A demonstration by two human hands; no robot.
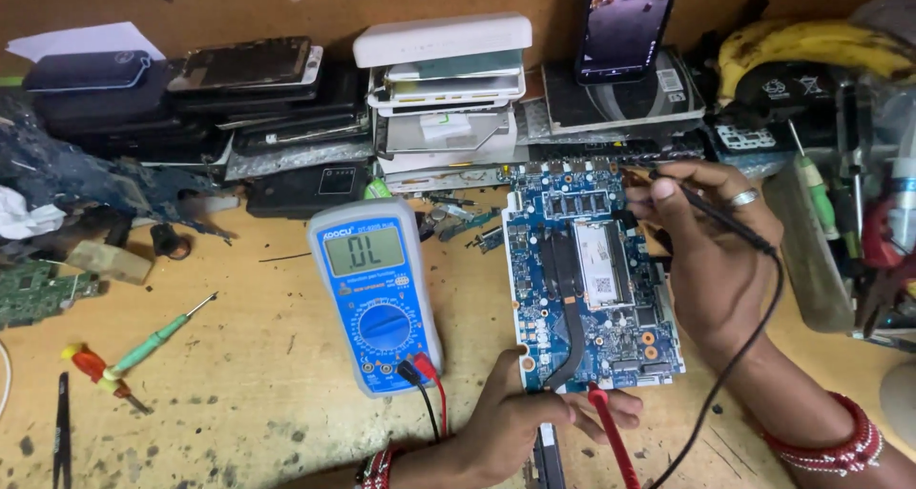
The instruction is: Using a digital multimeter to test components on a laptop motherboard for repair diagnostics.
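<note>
hands at circuit board (587,279) edges
left hand (520,422) pinched red probe (611,432) at the near edge; right hand (711,250) gripped black probe (711,208) at the far edge.

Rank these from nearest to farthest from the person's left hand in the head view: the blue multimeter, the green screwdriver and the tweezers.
From the left hand:
1. Blue multimeter, just to its left, leads running toward the hand.
2. Green screwdriver, farther left on the bench.
3. Tweezers, at the far left edge.
</note>
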